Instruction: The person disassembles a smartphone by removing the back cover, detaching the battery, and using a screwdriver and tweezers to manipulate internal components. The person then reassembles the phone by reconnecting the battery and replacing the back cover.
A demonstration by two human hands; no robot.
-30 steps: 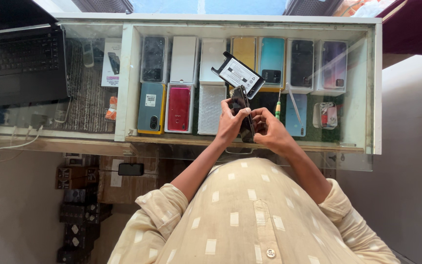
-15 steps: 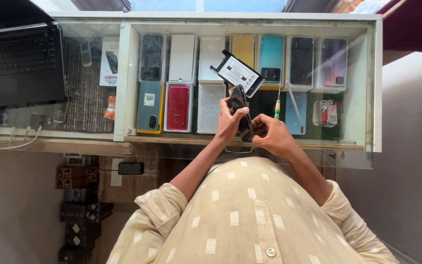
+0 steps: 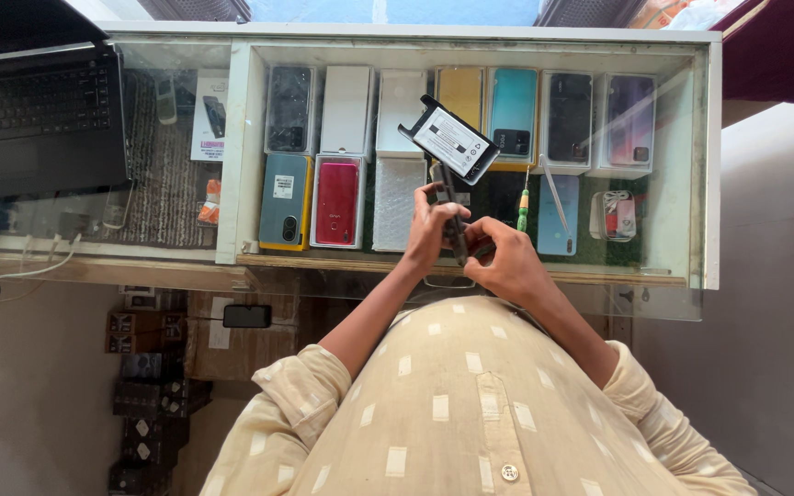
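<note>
My left hand (image 3: 429, 225) and my right hand (image 3: 503, 262) are together over the glass counter (image 3: 470, 276), both gripping a dark phone (image 3: 452, 216) held on edge between them. Just beyond my hands a black phone part with a white label (image 3: 448, 140) lies tilted on the glass. A small screwdriver with a green and orange handle (image 3: 524, 207) and a thin silver tool (image 3: 558, 204) rest on the glass to the right of my hands.
Under the glass, rows of phones and phone boxes (image 3: 337, 161) fill a white display case (image 3: 241, 147). A black laptop (image 3: 39, 115) sits at the far left, with cables (image 3: 11, 274) near it. Dark boxes (image 3: 144, 386) are stacked on the floor below.
My hands have shifted slightly on the dark phone, staying in the same spot above the counter. Nothing else has moved.
</note>
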